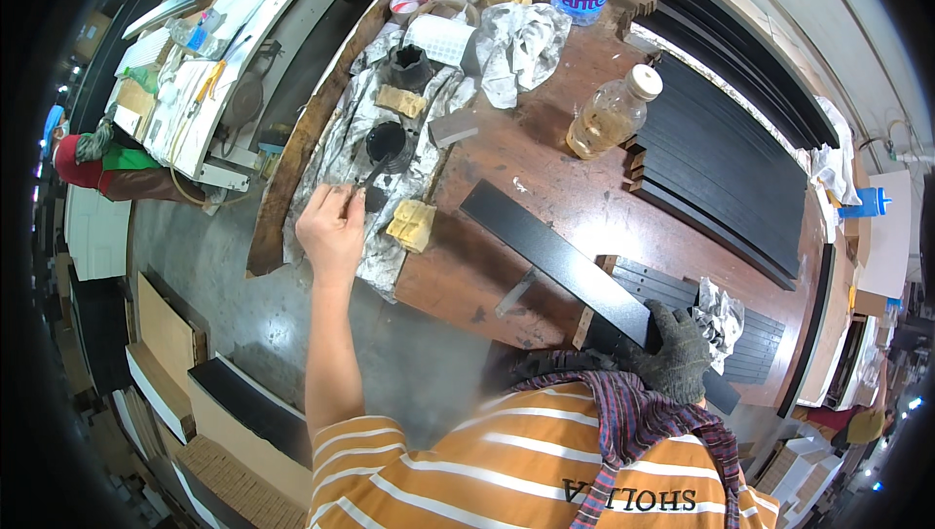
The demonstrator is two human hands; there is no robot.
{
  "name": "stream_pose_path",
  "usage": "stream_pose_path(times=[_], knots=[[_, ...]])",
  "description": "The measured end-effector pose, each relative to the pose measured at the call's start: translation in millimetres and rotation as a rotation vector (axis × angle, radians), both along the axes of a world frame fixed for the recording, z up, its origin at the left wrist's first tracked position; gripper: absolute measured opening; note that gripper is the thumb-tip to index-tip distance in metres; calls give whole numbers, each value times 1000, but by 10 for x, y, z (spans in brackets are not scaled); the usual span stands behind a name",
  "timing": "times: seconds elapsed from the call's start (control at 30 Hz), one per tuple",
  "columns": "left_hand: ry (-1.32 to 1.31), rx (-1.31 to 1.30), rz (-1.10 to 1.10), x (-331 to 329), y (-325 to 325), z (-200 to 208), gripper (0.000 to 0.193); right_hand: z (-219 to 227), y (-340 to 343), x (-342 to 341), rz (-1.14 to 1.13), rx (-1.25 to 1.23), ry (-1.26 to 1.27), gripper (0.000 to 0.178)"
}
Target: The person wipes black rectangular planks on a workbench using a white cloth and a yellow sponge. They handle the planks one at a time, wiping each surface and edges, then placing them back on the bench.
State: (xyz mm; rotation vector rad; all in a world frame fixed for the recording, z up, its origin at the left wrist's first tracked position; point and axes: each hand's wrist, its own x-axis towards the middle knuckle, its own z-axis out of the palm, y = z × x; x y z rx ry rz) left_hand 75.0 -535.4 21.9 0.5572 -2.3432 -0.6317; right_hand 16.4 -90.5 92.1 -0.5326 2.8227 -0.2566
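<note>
My left hand [331, 227] is bare and pinches a thin dark stick-like tool [374, 174]. The tool's far end reaches into a small pot of black liquid [388, 146]; its tip is hidden there. A folded yellow cloth or sponge [411, 225] lies just right of this hand. My right hand [677, 352], in a dark grey glove, grips the near end of a long black board [560, 258]. The board slants away to the far left above the brown table [458, 281]. Beside the glove are a crumpled whitish cloth [719, 322] and flat black slats [672, 290].
Black-stained cloth [336, 164] underlies the pot, a second dark pot [410, 68] and a tan sponge [400, 100]. A capped bottle of brown liquid [609, 120] stands mid-table. Stacked black boards [721, 159] fill the right. Beyond the left aisle, a person [107, 169] is beside a white bench [243, 13].
</note>
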Motion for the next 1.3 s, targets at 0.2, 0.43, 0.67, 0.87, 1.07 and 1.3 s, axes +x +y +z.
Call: stream_pose_path(times=[0.2, 0.43, 0.67, 0.87, 1.07, 1.3], knots=[[283, 809, -101, 108, 301, 222, 4, -1, 33, 28, -19, 7, 104, 65], [307, 782, -248, 160, 475, 574, 5, -23, 80, 45, 17, -49, 199, 65], [204, 582, -253, 137, 526, 686, 7, -16, 107, 67, 30, -28, 232, 69], [196, 537, -284, 123, 553, 726, 7, -16, 119, 79, 21, -10, 214, 72], [178, 538, -290, 118, 578, 752, 7, -18, 125, 82, 20, -18, 206, 71], [167, 445, -296, 106, 575, 745, 8, -10, 115, 78, 30, -45, 226, 69]])
